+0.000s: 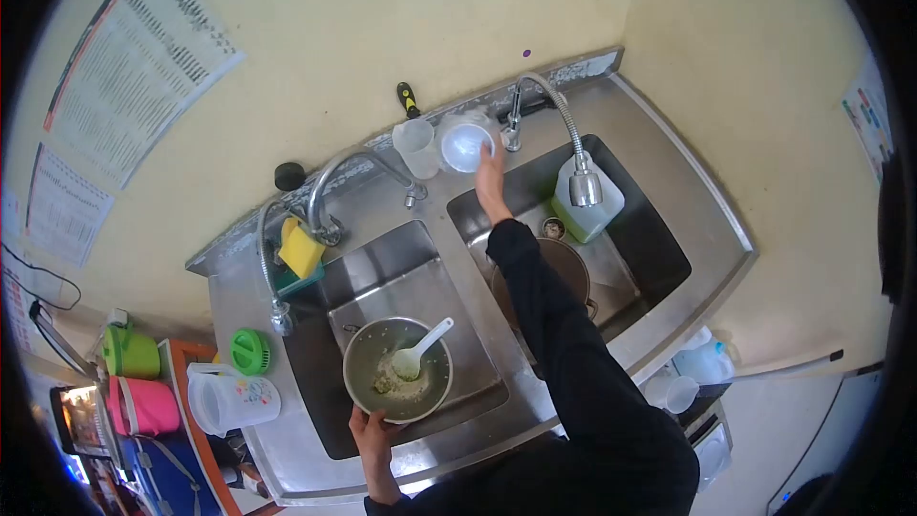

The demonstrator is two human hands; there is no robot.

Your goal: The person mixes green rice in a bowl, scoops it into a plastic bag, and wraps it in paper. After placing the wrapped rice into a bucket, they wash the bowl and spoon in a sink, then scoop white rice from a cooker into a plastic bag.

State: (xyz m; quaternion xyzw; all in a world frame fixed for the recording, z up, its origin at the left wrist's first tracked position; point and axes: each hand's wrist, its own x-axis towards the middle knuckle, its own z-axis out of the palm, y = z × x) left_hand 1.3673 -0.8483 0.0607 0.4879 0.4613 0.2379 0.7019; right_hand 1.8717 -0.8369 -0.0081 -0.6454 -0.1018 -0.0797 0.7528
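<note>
My left hand [373, 435] grips the near rim of a metal pot [355, 370] over the left sink basin. Inside the pot are wet, pale food remains and a white serving spoon [408, 361], its handle leaning on the far right rim. My right arm stretches across the divider, and my right hand [491, 177] is closed on the side of a clear plastic container [466, 146] at the back ledge. Another translucent plastic cup [415, 147] stands just left of it. The fingertips of my right hand are partly hidden.
Two faucets [330, 182] and a spring-hose tap [582, 186] rise behind the basins. The right basin holds a jug of green liquid [587, 199] and a brown pot [564, 272]. A yellow sponge [301, 248], green lid [250, 352] and clear pitcher [234, 401] are at left.
</note>
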